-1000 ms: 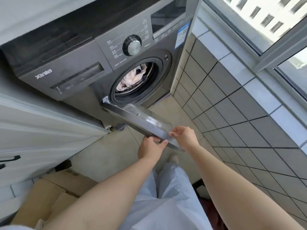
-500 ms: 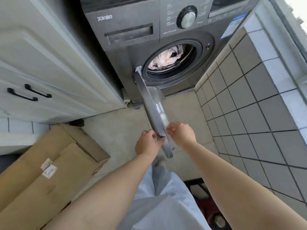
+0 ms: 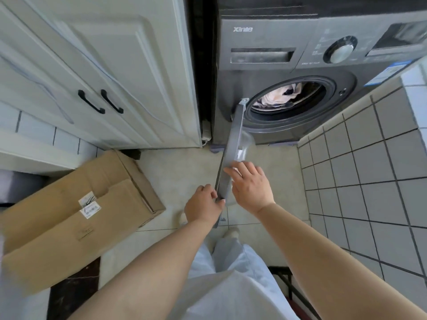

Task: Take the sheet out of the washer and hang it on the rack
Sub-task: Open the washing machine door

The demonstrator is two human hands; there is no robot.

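A dark grey front-loading washer [image 3: 265,72] stands at the top right. Its round door [image 3: 231,155] is swung out toward me, seen edge-on. Inside the drum lies a crumpled pale pink and white sheet [image 3: 280,95]. My left hand [image 3: 203,206] grips the door's near edge from the left side. My right hand [image 3: 250,183] rests with spread fingers against the door's right face, holding nothing. No drying rack is clearly in view.
A white cabinet [image 3: 104,72] with two black handles stands left of the washer. Large cardboard boxes [image 3: 76,215] lie on the floor at left. A grey tiled wall [image 3: 369,169] runs along the right. A dark frame [image 3: 291,287] stands by my right leg.
The view has turned left and down. The door has swung further open toward me. My right hand has let go of the edge and now lies flat with fingers apart.
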